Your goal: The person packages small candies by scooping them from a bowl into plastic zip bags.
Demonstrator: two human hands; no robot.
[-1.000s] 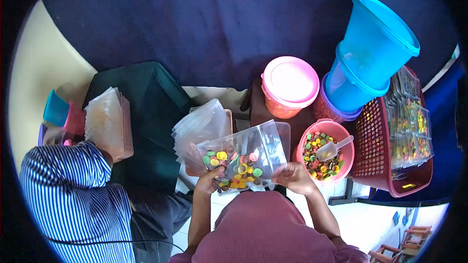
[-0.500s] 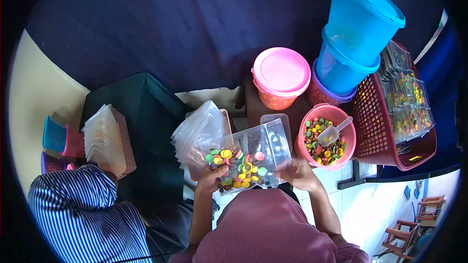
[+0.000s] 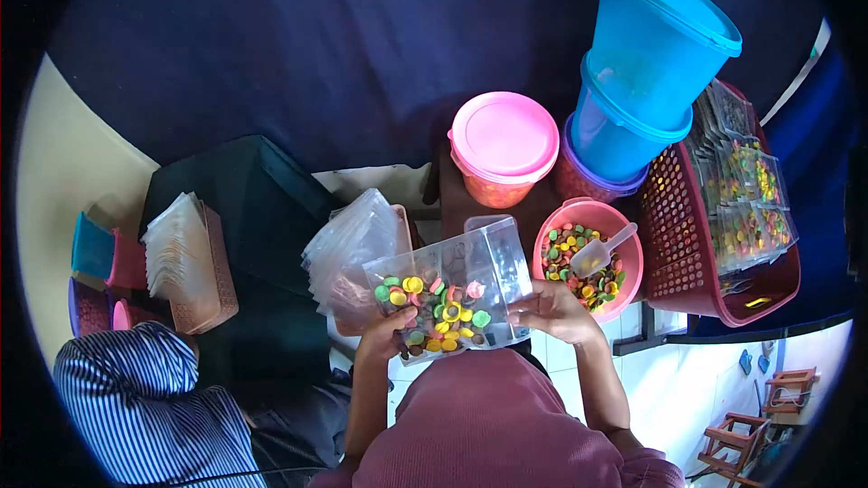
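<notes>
Two bare hands on one clear plastic bag (image 3: 495,262) of loose round pieces (image 3: 442,326) in yellow, green, pink and brown, held tilted just beyond the torso. Left hand (image 3: 384,336): closed on the near left edge, thumb on top. Right hand (image 3: 553,312): pinching the right edge, fingers mostly closed. Reads as handling an already loaded bag; any shift calls for keeping both grips, since the contents look free to slide. Stack of clear flat bags (image 3: 348,239) beyond the left hand. Pink round bucket (image 3: 636,273) beyond the right hand, same sort of pieces inside, clear plastic scoop (image 3: 591,258) lying on them. Dark red perforated basket (image 3: 669,235) with filled bags farther right.

Hard to read: left fingers under the bag, hidden; bag mouth, can't tell if sealed; clear container (image 3: 477,223) behind the bag, mostly covered; hands of the person in the striped shirt (image 3: 163,425), not readable
</notes>
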